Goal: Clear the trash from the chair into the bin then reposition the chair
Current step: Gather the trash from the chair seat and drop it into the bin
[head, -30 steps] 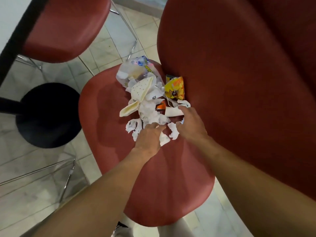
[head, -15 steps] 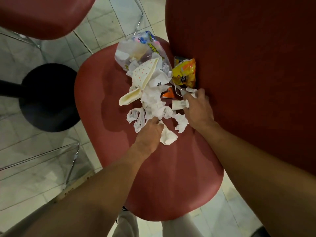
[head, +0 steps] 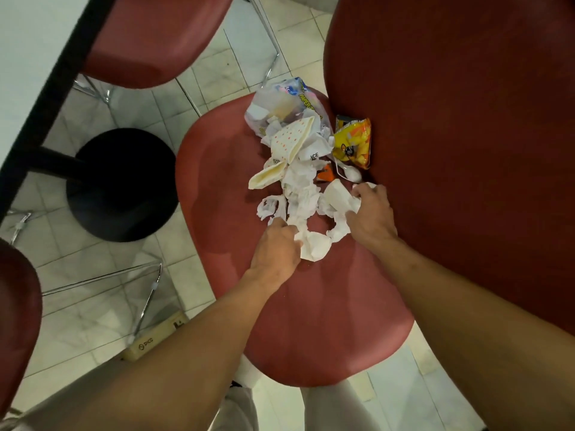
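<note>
The trash is all on the red chair seat (head: 311, 306), toward its back edge, so the clearing has only begun. The pile holds crumpled white tissues (head: 300, 194), a dotted cream paper wrapper (head: 289, 141), a clear plastic bag with blue print (head: 280, 104), a yellow snack packet (head: 354, 144) that leans against the chair backrest (head: 451, 150), a small orange scrap (head: 325, 174) and a white plastic spoon (head: 350, 173).

Your left hand (head: 275, 253) lies at the near edge of the pile, its fingers curled onto a crumpled tissue wad (head: 315, 246). Your right hand (head: 370, 213) is at the right side of the pile, beside the backrest, and its fingers close around a bunch of white paper (head: 339, 199). No bin appears in this view, so nothing is thrown away yet, and the chair is not yet repositioned. I judge that you are in the gathering step; carrying, dropping and moving the chair are all left.

Compared with half a second ago, your right hand has gathered more paper under its fingers, where before it only touched a flat white slip. Your left hand keeps almost the same place on the wad. The camera has pulled back, so more of the tiled floor (head: 93, 306), the black table base (head: 124, 185) and the white table (head: 28, 57) at the upper left come in view.
</note>
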A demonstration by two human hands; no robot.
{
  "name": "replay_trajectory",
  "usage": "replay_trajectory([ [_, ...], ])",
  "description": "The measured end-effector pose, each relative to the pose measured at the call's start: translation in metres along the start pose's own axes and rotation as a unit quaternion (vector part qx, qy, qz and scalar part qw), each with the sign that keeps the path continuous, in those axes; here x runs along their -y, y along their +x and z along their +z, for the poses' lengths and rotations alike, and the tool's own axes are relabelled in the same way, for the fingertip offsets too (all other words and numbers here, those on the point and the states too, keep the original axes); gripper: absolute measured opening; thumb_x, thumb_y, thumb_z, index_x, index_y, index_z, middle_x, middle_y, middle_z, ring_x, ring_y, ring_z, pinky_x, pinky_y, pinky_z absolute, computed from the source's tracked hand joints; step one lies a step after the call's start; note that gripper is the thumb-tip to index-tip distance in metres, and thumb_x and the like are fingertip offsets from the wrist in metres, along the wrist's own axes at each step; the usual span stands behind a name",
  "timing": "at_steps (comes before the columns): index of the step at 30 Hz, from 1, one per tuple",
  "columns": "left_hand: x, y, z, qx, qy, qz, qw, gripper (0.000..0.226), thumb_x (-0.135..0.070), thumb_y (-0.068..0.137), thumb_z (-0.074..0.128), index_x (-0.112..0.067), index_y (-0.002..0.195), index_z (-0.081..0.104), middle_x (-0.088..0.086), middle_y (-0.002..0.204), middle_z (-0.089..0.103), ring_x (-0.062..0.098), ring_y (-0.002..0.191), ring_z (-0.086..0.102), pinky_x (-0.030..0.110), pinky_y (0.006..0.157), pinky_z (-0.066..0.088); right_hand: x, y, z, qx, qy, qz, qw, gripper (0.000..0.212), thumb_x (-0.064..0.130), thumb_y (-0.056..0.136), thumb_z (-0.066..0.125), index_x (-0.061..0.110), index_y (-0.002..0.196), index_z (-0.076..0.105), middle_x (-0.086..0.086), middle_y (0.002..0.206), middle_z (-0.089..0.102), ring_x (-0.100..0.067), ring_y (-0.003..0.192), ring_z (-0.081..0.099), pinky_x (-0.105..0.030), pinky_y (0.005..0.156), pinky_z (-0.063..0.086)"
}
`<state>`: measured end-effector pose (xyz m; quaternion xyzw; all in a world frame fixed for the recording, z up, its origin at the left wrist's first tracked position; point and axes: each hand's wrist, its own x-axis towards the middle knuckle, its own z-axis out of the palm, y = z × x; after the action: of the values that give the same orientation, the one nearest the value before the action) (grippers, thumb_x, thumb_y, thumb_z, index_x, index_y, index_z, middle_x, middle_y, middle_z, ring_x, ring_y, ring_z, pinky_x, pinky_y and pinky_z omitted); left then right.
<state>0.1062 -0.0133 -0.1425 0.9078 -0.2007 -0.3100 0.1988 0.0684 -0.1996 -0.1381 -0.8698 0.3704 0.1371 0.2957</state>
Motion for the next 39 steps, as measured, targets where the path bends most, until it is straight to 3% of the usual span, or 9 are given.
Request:
replay_trajectory([
  [4,0.008,-0.038,-0.023,-0.046,-0.038,-0.033,0.998,0.029,-0.023,0.094,0.054,-0.007,0.115,0.064,0.01,0.114,0.052,0.027,0.099,0.058,0.032,0.09,0.045,0.02,-0.034,-0.01,-0.009,0.019,-0.006,1.0,0.049,0.008,0.082,0.063,0.012,0.129,0.05,-0.009,0.137,0.038,-0.029,0.113,0.053,-0.036,0.091,0.043],
  [8,0.025,-0.089,-0.05,-0.086,-0.049,-0.053,0.994,0.031,-0.022,0.093,0.055,-0.008,0.12,0.062,0.006,0.116,0.05,0.024,0.102,0.057,0.03,0.092,0.043,0.047,-0.074,-0.011,0.005,0.012,-0.003,1.0,0.046,0.016,0.082,0.066,0.008,0.127,0.057,-0.013,0.136,0.04,-0.029,0.116,0.052,-0.032,0.092,0.041],
  [12,0.052,-0.141,-0.076,-0.116,-0.079,-0.091,0.986,0.025,-0.02,0.092,0.055,-0.012,0.114,0.064,0.006,0.115,0.049,0.023,0.103,0.055,0.029,0.089,0.042,0.078,-0.123,-0.001,0.038,0.037,-0.034,0.998,0.044,0.018,0.079,0.068,0.004,0.12,0.06,-0.017,0.126,0.051,-0.027,0.11,0.052,-0.027,0.081,0.039],
  [17,0.1,-0.212,-0.097,-0.153,-0.138,-0.168,0.964,0.017,-0.019,0.088,0.056,-0.012,0.1,0.066,0.006,0.104,0.058,0.022,0.094,0.055,0.026,0.075,0.038,0.126,-0.194,0.026,0.07,0.05,-0.053,0.995,0.052,0.026,0.075,0.07,0.008,0.122,0.059,-0.013,0.121,0.057,-0.026,0.103,0.058,-0.027,0.081,0.045],
  [21,0.143,-0.27,-0.105,-0.179,-0.187,-0.219,0.941,0.022,-0.02,0.086,0.056,-0.015,0.105,0.067,0.007,0.099,0.068,0.027,0.091,0.061,0.032,0.074,0.048,0.16,-0.252,0.056,0.101,0.088,-0.073,0.988,0.046,0.027,0.077,0.071,0.013,0.12,0.06,-0.007,0.115,0.064,-0.023,0.1,0.062,-0.033,0.082,0.053],
  [27,0.224,-0.361,-0.098,-0.218,-0.241,-0.32,0.89,0.022,-0.026,0.085,0.056,-0.019,0.103,0.066,0.007,0.097,0.07,0.03,0.091,0.064,0.035,0.078,0.052,0.214,-0.329,0.117,0.16,0.028,-0.124,0.979,0.04,0.026,0.08,0.072,0.01,0.115,0.063,0.0,0.1,0.063,-0.017,0.087,0.059,-0.026,0.071,0.044],
  [30,0.264,-0.405,-0.09,-0.262,-0.272,-0.367,0.85,0.024,-0.032,0.08,0.056,-0.021,0.099,0.066,0.006,0.095,0.07,0.029,0.092,0.064,0.035,0.08,0.052,0.238,-0.366,0.152,0.207,0.006,-0.149,0.967,0.04,0.026,0.082,0.072,0.009,0.117,0.062,0.001,0.095,0.06,-0.016,0.084,0.057,-0.027,0.073,0.046],
  [35,0.311,-0.465,-0.089,-0.338,-0.283,-0.401,0.803,0.022,-0.02,0.084,0.061,-0.013,0.103,0.068,0.007,0.093,0.07,0.025,0.089,0.063,0.024,0.076,0.041,0.272,-0.42,0.213,0.269,-0.038,-0.198,0.942,0.039,0.027,0.081,0.072,0.009,0.115,0.063,0.001,0.094,0.06,-0.017,0.085,0.058,-0.027,0.072,0.042],
  [39,0.344,-0.494,-0.081,-0.369,-0.32,-0.425,0.762,0.029,-0.018,0.083,0.062,-0.013,0.112,0.065,0.007,0.094,0.07,0.023,0.084,0.061,0.026,0.076,0.045,0.292,-0.452,0.255,0.289,-0.066,-0.218,0.93,0.038,0.03,0.078,0.075,0.011,0.109,0.066,0.0,0.092,0.061,-0.019,0.086,0.059,-0.029,0.074,0.046],
])
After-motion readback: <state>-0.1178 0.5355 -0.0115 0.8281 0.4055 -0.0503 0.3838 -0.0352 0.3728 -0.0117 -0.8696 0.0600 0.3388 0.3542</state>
